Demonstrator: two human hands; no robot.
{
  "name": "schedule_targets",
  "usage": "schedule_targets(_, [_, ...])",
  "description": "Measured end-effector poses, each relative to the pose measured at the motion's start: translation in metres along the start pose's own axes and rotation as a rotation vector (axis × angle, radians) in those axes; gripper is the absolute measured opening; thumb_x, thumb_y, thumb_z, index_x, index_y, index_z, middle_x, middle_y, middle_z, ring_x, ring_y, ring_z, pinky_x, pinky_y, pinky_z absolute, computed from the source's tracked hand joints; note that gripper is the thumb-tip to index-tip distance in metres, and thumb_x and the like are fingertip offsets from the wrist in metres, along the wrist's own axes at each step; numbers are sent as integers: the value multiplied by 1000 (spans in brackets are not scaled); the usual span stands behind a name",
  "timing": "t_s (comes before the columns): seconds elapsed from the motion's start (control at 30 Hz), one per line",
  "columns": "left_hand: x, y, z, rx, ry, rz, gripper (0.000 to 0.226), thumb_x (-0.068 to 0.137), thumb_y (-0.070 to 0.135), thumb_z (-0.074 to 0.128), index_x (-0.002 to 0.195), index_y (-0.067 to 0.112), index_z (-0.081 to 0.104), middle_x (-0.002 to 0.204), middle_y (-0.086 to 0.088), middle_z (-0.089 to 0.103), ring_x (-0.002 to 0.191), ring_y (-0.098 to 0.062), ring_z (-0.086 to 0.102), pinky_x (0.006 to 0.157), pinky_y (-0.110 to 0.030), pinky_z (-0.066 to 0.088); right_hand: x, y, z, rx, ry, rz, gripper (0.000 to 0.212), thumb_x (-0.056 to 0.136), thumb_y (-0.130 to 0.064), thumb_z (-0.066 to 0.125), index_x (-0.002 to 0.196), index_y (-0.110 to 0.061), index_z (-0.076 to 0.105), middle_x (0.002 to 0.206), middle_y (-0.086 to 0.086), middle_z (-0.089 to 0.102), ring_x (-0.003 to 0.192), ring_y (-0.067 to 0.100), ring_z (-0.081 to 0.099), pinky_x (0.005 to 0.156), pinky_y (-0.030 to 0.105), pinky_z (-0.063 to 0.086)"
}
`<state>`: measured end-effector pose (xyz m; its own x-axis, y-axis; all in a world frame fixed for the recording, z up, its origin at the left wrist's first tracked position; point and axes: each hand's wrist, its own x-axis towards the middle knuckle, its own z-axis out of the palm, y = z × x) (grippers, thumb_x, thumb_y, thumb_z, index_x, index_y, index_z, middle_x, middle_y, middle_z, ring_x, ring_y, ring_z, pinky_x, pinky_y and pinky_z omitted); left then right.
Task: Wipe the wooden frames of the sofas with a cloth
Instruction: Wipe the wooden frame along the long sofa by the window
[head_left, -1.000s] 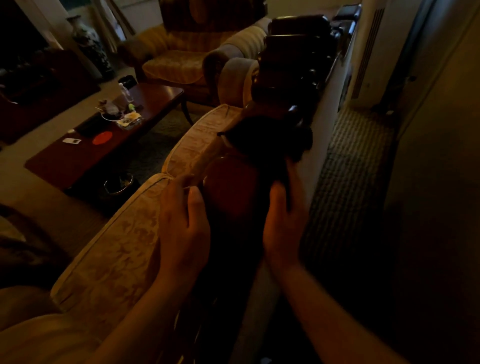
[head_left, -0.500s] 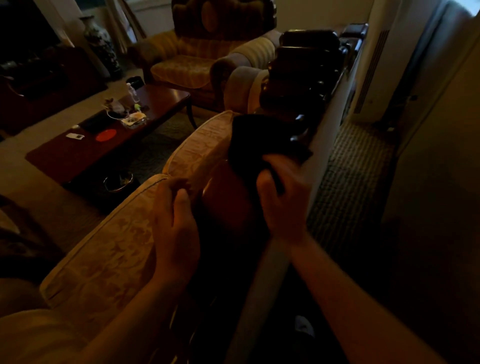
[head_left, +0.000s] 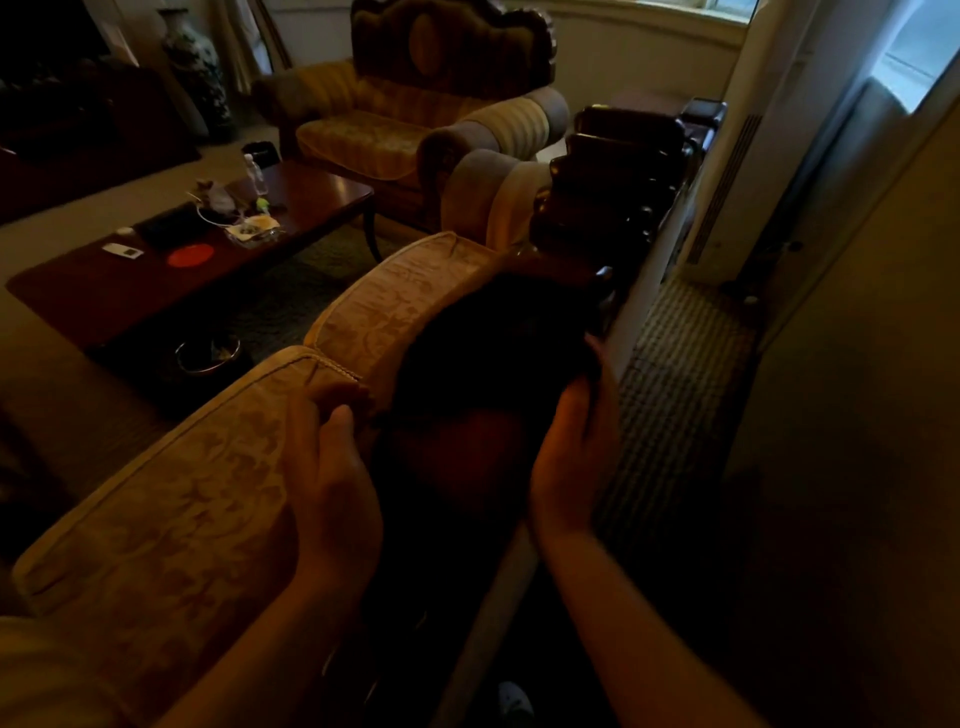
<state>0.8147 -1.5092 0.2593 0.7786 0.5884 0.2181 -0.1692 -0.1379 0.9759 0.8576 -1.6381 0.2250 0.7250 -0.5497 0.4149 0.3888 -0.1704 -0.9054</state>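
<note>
Cloth (head_left: 493, 343), dark and bunched, lies over the carved wooden frame (head_left: 608, 192) along the sofa's (head_left: 171, 499) back edge. Right hand (head_left: 576, 452) grips its near right side, fingers curled round the fabric. Left hand (head_left: 332, 467) rests on the cushion top just beside the cloth, fingers bent, holding nothing. A desk (head_left: 311, 202) with clutter stands beyond the sofa, an armchair (head_left: 395, 135) behind it.

Left hand (head_left: 332, 462) fingers curled, knuckles up; right hand (head_left: 574, 441) palm inward, fingers extended; both forearms bare.
</note>
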Motion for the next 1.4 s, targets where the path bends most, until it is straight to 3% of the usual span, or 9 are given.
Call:
schedule_targets(0.3, [2, -3, 1, 89, -83, 71, 21, 83, 21, 38, 89, 18, 58, 84, 18, 57, 89, -16, 56, 83, -41, 47, 56, 50, 3, -107, 140, 528, 41, 97, -10, 47, 132, 10, 41, 134, 20, 46, 124, 32, 43, 107, 30, 26])
schedule_targets(0.4, [1, -2, 2, 82, -97, 66, 18, 82, 24, 38, 85, 29, 55, 87, 7, 57, 89, -16, 57, 79, -35, 45, -14, 14, -14, -69, 84, 437, 41, 94, -5, 50, 134, 3, 44, 129, 13, 52, 119, 20, 49, 98, 19, 33])
schedule_targets(0.6, [1, -2, 3, 99, -138, 80, 16, 80, 23, 38, 78, 28, 52, 81, 5, 54, 81, -14, 53, 72, -33, 42, 22, 23, -13, -129, 14, 429, 26, 89, -9, 56, 114, -2, 58, 113, 13, 59, 102, 23, 58, 93, 40, 47])
schedule_targets(0.7, [-1, 3, 2, 86, -104, 55, 16, 79, 22, 38, 76, 28, 53, 80, 8, 54, 79, -6, 53, 73, -28, 42, 23, 11, -18, -60, -2, 400, 16, 90, -13, 53, 101, -6, 61, 86, 0, 59, 74, 5, 57, 68, 20, 47])
schedule_targets(0.8, [7, -5, 0, -71, 8, -121, 18, 74, 27, 43, 72, 27, 61, 85, 1, 60, 87, -13, 58, 80, -33, 45, -7, -23, -26, -80, -90, 90, 20, 80, -28, 51, 85, -12, 62, 89, 3, 58, 80, 14, 56, 73, 27, 47])
schedule_targets(0.93, [19, -7, -10, -226, -7, -363, 25, 55, 46, 48, 67, 44, 69, 101, -2, 58, 112, -34, 54, 102, -53, 41, 16, -55, 11, -572, -606, -654, 32, 82, -38, 48, 93, -17, 70, 107, 4, 65, 112, 22, 50, 101, 42, 32])
schedule_targets(1.13, [29, 4, -23, -473, 182, -634, 21, 94, 14, 38, 82, 8, 54, 82, -8, 57, 74, -18, 55, 71, -27, 45, 69, -88, 109, -1216, -1600, -485, 45, 94, -46, 44, 128, -17, 53, 135, 3, 50, 112, 20, 47, 96, 35, 34])
schedule_targets(1.3, [38, -17, -67, -328, 345, -726, 30, 97, 18, 31, 77, 11, 51, 78, -5, 54, 73, -17, 51, 61, -26, 40, -48, -81, 102, -911, -2030, -653, 35, 96, -40, 44, 121, -21, 59, 125, 0, 57, 112, 15, 50, 79, 26, 28])
schedule_targets(1.4, [16, -33, -100, -291, 399, -822, 30, 96, 23, 34, 77, 11, 53, 78, -6, 54, 70, -17, 51, 60, -27, 39, -45, -76, 113, -820, -2208, -617, 39, 93, -37, 49, 129, -24, 54, 135, 0, 50, 126, 19, 43, 97, 27, 32])
